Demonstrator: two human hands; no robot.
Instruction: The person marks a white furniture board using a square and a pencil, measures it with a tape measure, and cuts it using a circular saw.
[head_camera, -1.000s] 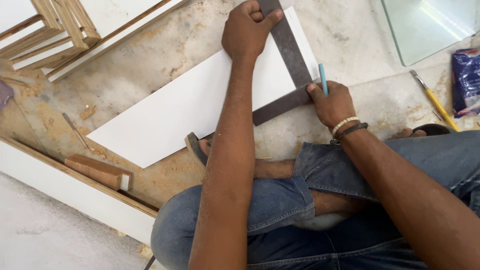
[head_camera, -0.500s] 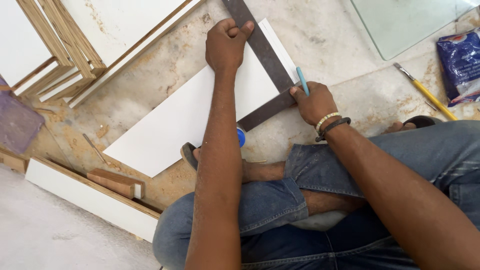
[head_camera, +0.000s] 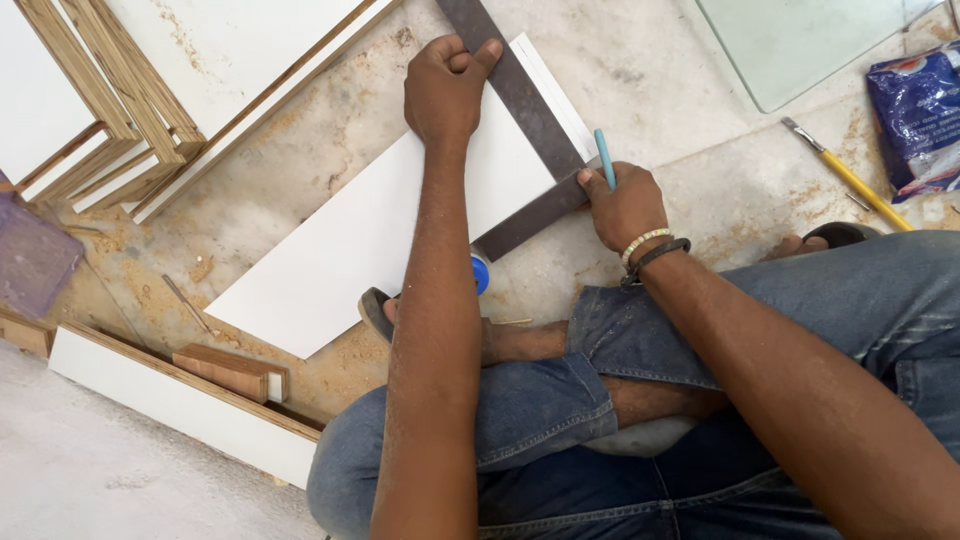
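Observation:
A white laminate sheet (head_camera: 350, 240) lies on the stone floor. A dark metal try square (head_camera: 525, 105) rests across its right end. My left hand (head_camera: 447, 85) presses down on the square's long blade. My right hand (head_camera: 622, 205) grips a blue pencil (head_camera: 604, 158) and rests at the square's corner, with the pencil tip against the sheet's edge. I sit cross-legged in jeans, one sandalled foot (head_camera: 378, 310) touching the sheet's near edge.
Plywood boards and frames (head_camera: 110, 110) are stacked at upper left. A white board strip (head_camera: 170, 395) and a small wood block (head_camera: 228, 368) lie at lower left. A glass pane (head_camera: 800, 45), a yellow-handled tool (head_camera: 850, 178) and a blue packet (head_camera: 920, 115) sit at upper right.
The view has shifted, so the sheet and square sit lower and more to the right in frame. Both hands keep their hold on the square and pencil.

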